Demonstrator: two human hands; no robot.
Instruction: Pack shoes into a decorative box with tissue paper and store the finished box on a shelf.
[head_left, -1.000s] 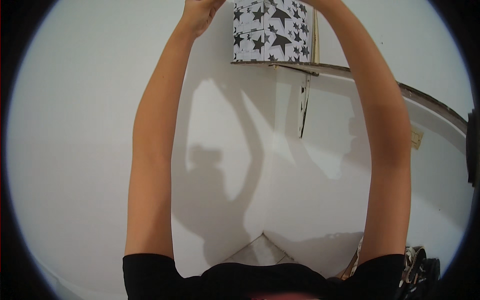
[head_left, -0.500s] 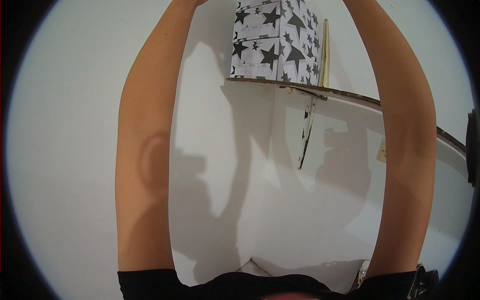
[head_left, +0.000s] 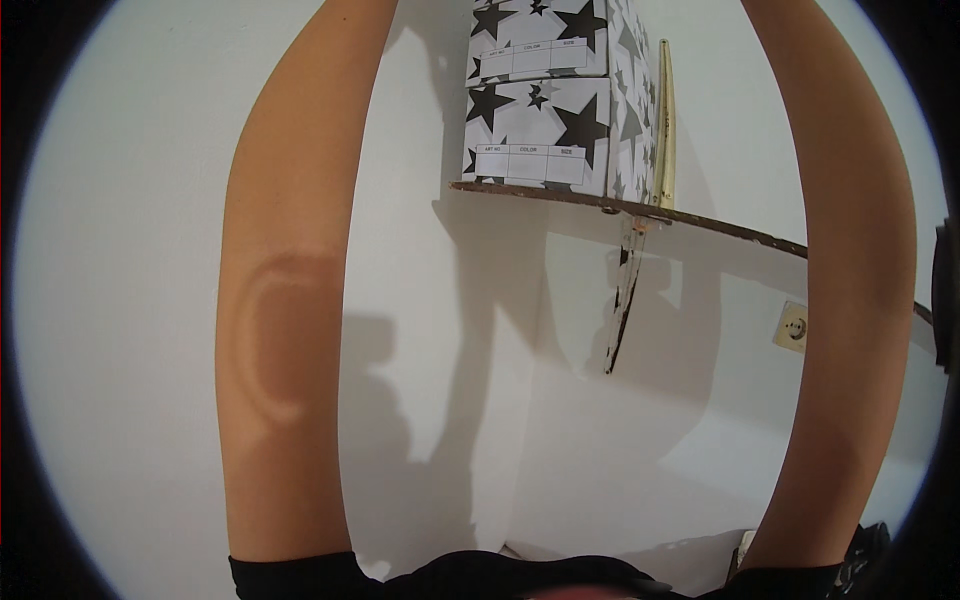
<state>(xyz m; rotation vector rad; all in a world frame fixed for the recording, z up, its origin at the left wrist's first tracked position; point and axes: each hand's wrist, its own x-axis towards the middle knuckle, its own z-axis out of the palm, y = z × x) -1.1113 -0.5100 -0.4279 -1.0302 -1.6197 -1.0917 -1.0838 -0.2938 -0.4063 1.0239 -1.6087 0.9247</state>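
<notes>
Both my arms reach straight up, and my hands are out of the picture past its top edge. My left forearm (head_left: 290,300) rises on the left, my right forearm (head_left: 850,300) on the right. Between them two white boxes with black stars stand stacked on a thin wall shelf (head_left: 700,215): the lower box (head_left: 540,130) sits on the shelf's left end and the upper box (head_left: 545,30) is cut off by the top edge. What my hands hold or touch is hidden.
A worn bracket (head_left: 622,300) hangs under the shelf against the white wall. A pale slat (head_left: 665,130) stands upright beside the boxes. A wall socket (head_left: 793,327) sits low on the right. Dark things lie at the bottom right corner.
My hands have gone up out of view above the boxes. The shelf and boxes now sit lower and larger in the picture, and a second stacked box shows.
</notes>
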